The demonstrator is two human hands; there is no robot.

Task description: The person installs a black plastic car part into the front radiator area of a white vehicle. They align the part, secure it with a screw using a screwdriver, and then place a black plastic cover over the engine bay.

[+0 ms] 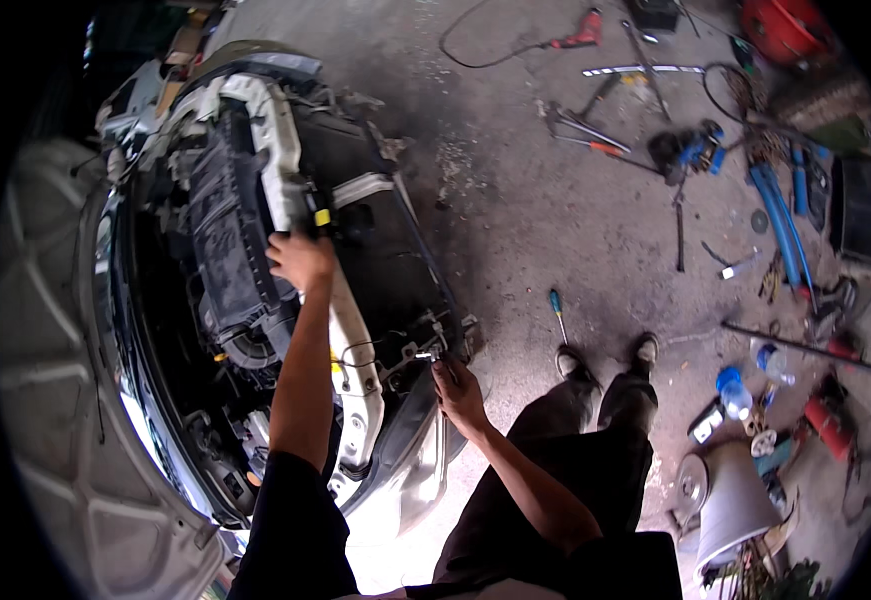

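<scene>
The front of a car stands at the left with its bumper off and its bonnet raised. A white metal crossbeam runs along the front of the engine bay. My left hand is over this beam, slightly blurred, its fingers pointing left and a little apart. Just beyond it is a dark part with a yellow label. Lower down, at the car's front corner beside the headlamp, my right hand has its fingers closed. A small shiny metal piece shows at their tips; its kind is unclear.
Near my shoes, a screwdriver lies on the concrete floor. Farther off are a red power drill with its cord and a blue jack-like tool. Bottles, a red extinguisher-like cylinder and a tipped pale bucket stand at the right.
</scene>
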